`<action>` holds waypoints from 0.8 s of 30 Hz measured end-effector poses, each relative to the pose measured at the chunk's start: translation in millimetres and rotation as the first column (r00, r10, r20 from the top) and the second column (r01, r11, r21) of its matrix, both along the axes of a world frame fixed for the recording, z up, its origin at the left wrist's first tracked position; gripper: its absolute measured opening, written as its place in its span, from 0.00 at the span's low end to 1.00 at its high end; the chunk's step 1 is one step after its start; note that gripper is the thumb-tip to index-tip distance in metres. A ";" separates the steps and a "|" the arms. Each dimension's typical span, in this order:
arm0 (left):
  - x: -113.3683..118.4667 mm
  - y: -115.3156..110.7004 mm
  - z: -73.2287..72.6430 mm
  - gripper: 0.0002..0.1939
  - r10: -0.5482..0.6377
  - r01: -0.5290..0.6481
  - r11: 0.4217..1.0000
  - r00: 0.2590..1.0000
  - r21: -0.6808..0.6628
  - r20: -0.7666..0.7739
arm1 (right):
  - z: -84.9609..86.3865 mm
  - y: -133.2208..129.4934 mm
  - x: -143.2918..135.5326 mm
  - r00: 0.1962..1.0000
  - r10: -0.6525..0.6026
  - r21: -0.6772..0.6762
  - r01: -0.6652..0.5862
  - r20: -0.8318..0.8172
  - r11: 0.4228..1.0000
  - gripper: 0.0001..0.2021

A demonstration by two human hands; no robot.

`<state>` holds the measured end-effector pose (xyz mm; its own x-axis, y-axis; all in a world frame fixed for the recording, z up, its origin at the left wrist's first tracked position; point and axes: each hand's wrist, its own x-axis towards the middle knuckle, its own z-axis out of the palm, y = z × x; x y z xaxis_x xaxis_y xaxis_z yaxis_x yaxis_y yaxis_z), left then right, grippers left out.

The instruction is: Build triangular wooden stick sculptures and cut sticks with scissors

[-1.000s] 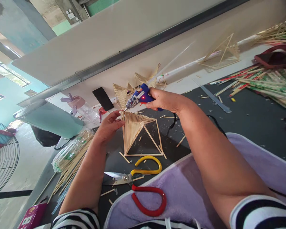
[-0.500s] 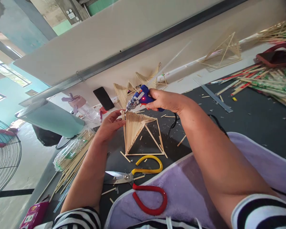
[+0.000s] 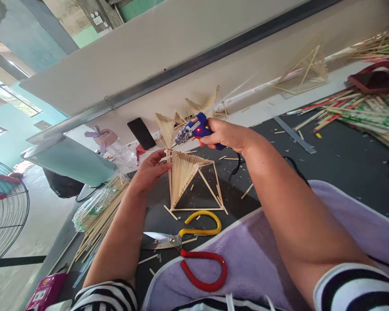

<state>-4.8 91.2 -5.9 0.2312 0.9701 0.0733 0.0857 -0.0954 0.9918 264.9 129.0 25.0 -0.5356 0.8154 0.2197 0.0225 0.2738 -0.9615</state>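
Note:
My right hand [image 3: 221, 133] is wrapped round a blue glue gun [image 3: 199, 125] with a lit red light and a clear glue stick out of its back. Its nozzle points down and left, just above the top left corner of a wooden stick frame [image 3: 184, 172]. Rows of thin sticks form a curved, twisted surface on that frame. At the same corner, my left hand [image 3: 154, 169] pinches the frame's upright edge between thumb and fingers. Scissors [image 3: 173, 241] with one yellow and one red handle lie open in front of the frame.
Behind are a black phone [image 3: 141, 133], a clear bottle [image 3: 116, 147] and more stick frames [image 3: 199, 108]. Bundled sticks [image 3: 100, 216] lie at left beside a pale green cylinder [image 3: 68, 160]. A clear ruler-like strip [image 3: 291, 131] and packaged sticks [image 3: 363, 110] lie at right. A purple cloth [image 3: 246, 259] covers the near edge.
The glue gun in my right hand has moved slightly up and right, its nozzle drawing away from the frame's corner. My left hand stays on the frame.

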 end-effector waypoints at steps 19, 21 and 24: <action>3.2 -0.9 -1.0 0.19 0.055 -0.056 0.998 0.998 -0.021 -0.032 | -1.6 3.3 0.1 0.997 0.024 -0.021 -0.026 -0.073 0.999 0.07; 3.3 -0.7 -1.0 0.17 0.028 -0.028 1.000 0.999 -0.004 -0.042 | -3.1 4.9 0.8 0.997 0.029 -0.018 -0.030 -0.070 0.999 0.06; 3.2 -0.2 -1.2 0.18 0.015 -0.014 1.000 0.998 0.014 -0.054 | -4.8 7.2 2.1 0.997 0.030 -0.014 -0.031 -0.075 0.999 0.07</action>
<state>-1.6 91.0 -7.1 0.2212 0.9724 0.0746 0.1408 -0.1075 0.9842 267.0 136.2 20.1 -0.5427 0.8025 0.2479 -0.0581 0.2586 -0.9642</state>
